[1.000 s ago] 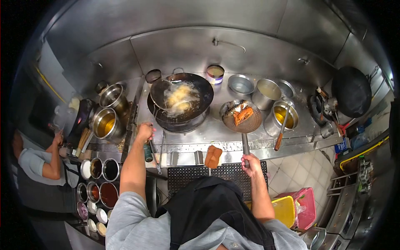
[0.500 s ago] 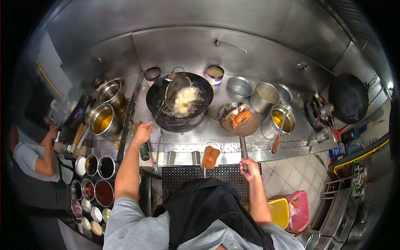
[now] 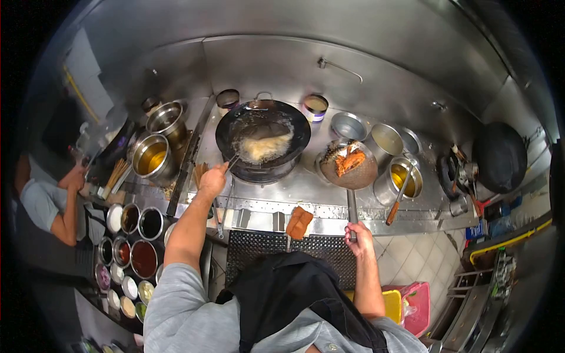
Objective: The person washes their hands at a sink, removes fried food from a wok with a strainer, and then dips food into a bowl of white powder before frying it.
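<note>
My left hand [image 3: 213, 180] is wrapped round the handle of a wire skimmer [image 3: 233, 160], whose head is dipped into the bubbling oil of a black wok [image 3: 301, 126]. Pale battered food [image 3: 266, 147] floats there amid foam. In my right hand [image 3: 360, 239] is the long handle of a perforated strainer [image 3: 364, 177], held level over the steel counter to the right of the wok. Orange-brown fried pieces [image 3: 349, 163] lie in its bowl. The skimmer's head is mostly hidden by oil and food.
Right of the strainer stands a steel pot of yellow oil [image 3: 419, 179] with a wooden-handled ladle [image 3: 402, 197] across it. Left are another oil pot [image 3: 166, 162] and several sauce containers [image 3: 158, 259]. A co-worker [image 3: 50, 206] stands at far left. A brown block [image 3: 299, 223] hangs near my apron.
The skimmer's head has gone from above the oil down into it, and the battered food has spread lower in the wok. The view has shifted slightly. The strainer remains held at the right.
</note>
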Action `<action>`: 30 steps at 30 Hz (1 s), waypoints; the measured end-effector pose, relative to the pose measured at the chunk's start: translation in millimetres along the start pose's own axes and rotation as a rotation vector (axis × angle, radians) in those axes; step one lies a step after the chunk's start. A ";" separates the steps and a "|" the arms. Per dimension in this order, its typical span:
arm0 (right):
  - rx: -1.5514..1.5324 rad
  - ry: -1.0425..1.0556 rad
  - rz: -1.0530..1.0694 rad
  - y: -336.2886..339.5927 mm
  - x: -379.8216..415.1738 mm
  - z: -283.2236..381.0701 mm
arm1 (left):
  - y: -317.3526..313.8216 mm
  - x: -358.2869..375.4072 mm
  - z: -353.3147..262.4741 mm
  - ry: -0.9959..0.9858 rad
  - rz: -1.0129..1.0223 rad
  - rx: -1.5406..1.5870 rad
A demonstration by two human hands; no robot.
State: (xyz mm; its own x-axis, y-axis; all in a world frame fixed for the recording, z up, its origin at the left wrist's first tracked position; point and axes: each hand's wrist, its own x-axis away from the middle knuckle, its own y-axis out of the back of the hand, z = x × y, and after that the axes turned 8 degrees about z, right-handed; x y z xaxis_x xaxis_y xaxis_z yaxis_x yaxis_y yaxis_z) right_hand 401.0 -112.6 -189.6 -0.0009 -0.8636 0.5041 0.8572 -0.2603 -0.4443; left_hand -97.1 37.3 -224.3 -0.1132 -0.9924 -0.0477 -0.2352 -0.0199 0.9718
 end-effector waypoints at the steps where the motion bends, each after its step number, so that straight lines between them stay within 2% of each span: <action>1: 0.017 -0.010 0.019 5.0 -1.7 4.3 | -6.7 6.9 0.2 -0.009 0.025 0.003; 5: 0.111 -0.068 0.101 25.7 -8.2 33.4 | -4.9 48.3 -24.0 0.073 0.094 0.004; 6: 0.129 -0.063 0.098 32.0 -9.3 41.6 | -5.3 55.4 -32.5 0.162 0.148 -0.015; 8: 0.144 -0.052 0.052 36.1 -8.3 60.3 | -17.4 71.1 -42.6 0.238 0.109 0.043; 9: 0.131 -0.044 0.061 52.3 -19.1 64.7 | -43.2 74.5 -33.2 0.205 -0.012 0.023; 10: 0.150 -0.036 0.020 49.2 -15.0 75.2 | -24.4 83.9 -58.9 0.297 0.038 -0.010; 11: 0.182 -0.063 0.098 64.1 -24.7 83.4 | -26.1 85.7 -71.7 0.332 -0.021 -0.125; 12: 0.250 -0.027 0.050 60.2 -22.4 91.6 | -27.8 97.4 -85.6 0.256 -0.340 -0.088; 13: 0.309 -0.016 0.101 64.4 -27.0 99.3 | -18.5 106.0 -107.8 0.321 -0.427 -0.007; 14: 0.376 -0.016 0.178 62.2 -23.9 107.8 | -12.4 123.9 -132.4 0.306 -0.574 -0.008; 15: 0.427 -0.029 0.217 58.1 -22.1 113.1 | -3.8 143.0 -161.9 0.403 -0.531 0.160; 17: 0.523 -0.082 0.446 50.9 -21.6 120.1 | -13.1 185.7 -209.3 0.487 -0.431 0.251; 19: 0.597 -0.072 0.589 39.1 -15.8 119.2 | -59.5 234.7 -245.9 0.493 -0.467 0.259; 23: 0.692 -0.161 0.858 0.6 -2.8 87.9 | -123.0 352.2 -305.7 0.758 -0.373 0.486; 25: 0.742 -0.286 0.968 -28.7 18.7 65.9 | -141.8 414.6 -325.6 0.925 -0.444 0.610; 27: 0.768 -0.430 1.185 -56.7 32.8 33.4 | -148.7 476.6 -345.1 1.122 -0.510 0.597; 30: 0.777 -0.644 1.465 -101.3 70.7 -28.0 | -154.0 556.9 -375.1 1.379 -0.855 0.715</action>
State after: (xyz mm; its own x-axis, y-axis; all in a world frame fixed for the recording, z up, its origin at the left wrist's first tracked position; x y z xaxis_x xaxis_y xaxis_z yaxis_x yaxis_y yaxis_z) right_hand 299.7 -159.4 -129.8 0.9330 0.1593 0.3226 -0.0053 0.9026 -0.4304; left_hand 238.2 -557.9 -313.9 0.9841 -0.1127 0.1376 -0.1660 -0.8600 0.4825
